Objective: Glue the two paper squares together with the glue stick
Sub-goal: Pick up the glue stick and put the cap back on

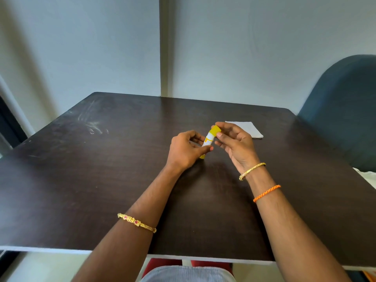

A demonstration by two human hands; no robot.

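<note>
A glue stick (209, 140) with a white body and a yellow cap is held tilted above the middle of the dark table (101, 180). My left hand (186, 149) grips its body near the lower end. The thumb and fingers of my right hand (234, 143) pinch the yellow cap at the upper end. White paper (249, 129) lies flat on the table just behind my right hand, partly hidden by it. I cannot tell whether it is one sheet or two stacked.
A dark blue chair back (345, 110) rises at the table's right edge. A pale wall stands behind the far edge. White scuff marks (91, 123) streak the table's back left.
</note>
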